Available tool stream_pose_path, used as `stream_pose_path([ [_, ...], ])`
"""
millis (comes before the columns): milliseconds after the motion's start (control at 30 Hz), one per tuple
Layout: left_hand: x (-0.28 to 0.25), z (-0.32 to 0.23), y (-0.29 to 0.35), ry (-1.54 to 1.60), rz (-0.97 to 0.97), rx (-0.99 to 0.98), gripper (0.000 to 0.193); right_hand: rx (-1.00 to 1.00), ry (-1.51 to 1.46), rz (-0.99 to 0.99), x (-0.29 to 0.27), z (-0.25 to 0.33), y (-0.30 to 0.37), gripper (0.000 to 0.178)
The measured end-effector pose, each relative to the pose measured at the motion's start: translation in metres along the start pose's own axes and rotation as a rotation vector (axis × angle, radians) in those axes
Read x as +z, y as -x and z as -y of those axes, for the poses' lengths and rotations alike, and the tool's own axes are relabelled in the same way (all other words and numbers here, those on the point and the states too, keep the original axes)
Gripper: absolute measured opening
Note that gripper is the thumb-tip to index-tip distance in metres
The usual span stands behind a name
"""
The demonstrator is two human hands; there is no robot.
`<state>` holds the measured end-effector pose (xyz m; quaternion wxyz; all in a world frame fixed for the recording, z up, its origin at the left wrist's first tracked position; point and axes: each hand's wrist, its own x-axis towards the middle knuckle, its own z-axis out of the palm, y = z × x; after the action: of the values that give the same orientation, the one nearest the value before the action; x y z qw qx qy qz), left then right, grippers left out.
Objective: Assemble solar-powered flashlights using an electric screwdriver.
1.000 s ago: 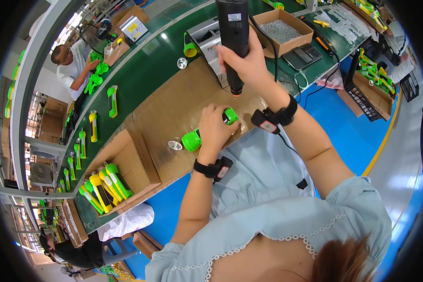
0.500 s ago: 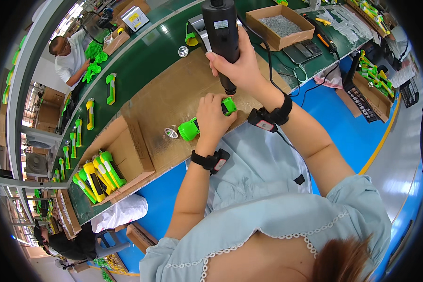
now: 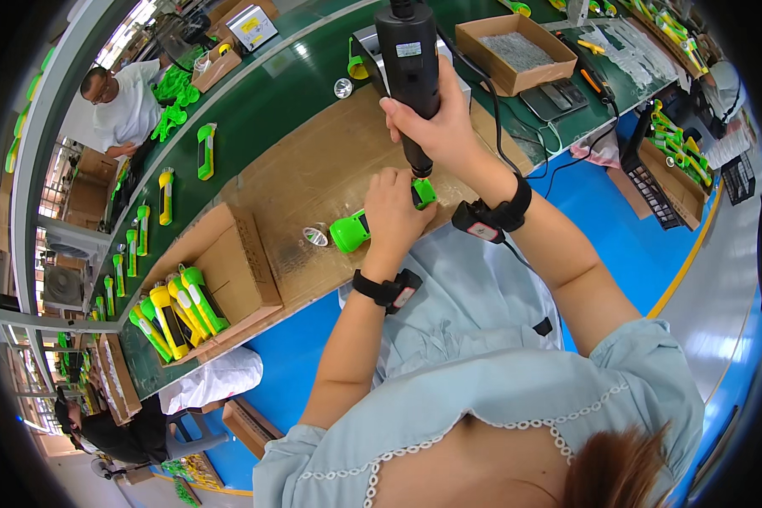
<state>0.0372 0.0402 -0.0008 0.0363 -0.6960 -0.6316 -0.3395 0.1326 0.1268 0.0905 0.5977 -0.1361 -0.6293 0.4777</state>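
My right hand is wrapped round a black electric screwdriver, held upright with its cord running up from the top. Its tip points down at the tail end of a green flashlight, and seems to meet it. My left hand grips that flashlight's body from above and presses it on the cardboard sheet; the fingers cover its middle. Beside the flashlight's head lies a shiny reflector cup. A second reflector rests farther back, near a green-and-yellow flashlight shell.
At left, an open carton stands by several yellow and green flashlights. More flashlights line the green bench. A box of screws sits back right by a black scale. A co-worker is across the bench.
The screwdriver has come down, and its tip is now at the flashlight's tail end. My left hand keeps its hold; the whole view has shifted slightly.
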Motion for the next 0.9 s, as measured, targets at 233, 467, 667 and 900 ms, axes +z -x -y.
stream_pose_path([
  [233, 0.001, -0.004, 0.007, 0.019, -0.061, 0.05, 0.044, 0.073, 0.158, -0.106, 0.004, 0.014, 0.005, 0.054],
  [467, 0.003, -0.009, 0.018, 0.01, -0.095, 0.097, 0.052, 0.05, 0.251, -0.182, 0.007, 0.024, 0.012, 0.056],
  [667, 0.003, -0.012, 0.02, 0.002, -0.104, 0.105, 0.051, 0.036, 0.287, -0.186, 0.007, 0.018, 0.012, 0.056],
  [900, 0.007, -0.016, 0.026, -0.028, -0.125, 0.091, 0.05, 0.022, 0.361, -0.181, 0.008, 0.011, 0.013, 0.056],
])
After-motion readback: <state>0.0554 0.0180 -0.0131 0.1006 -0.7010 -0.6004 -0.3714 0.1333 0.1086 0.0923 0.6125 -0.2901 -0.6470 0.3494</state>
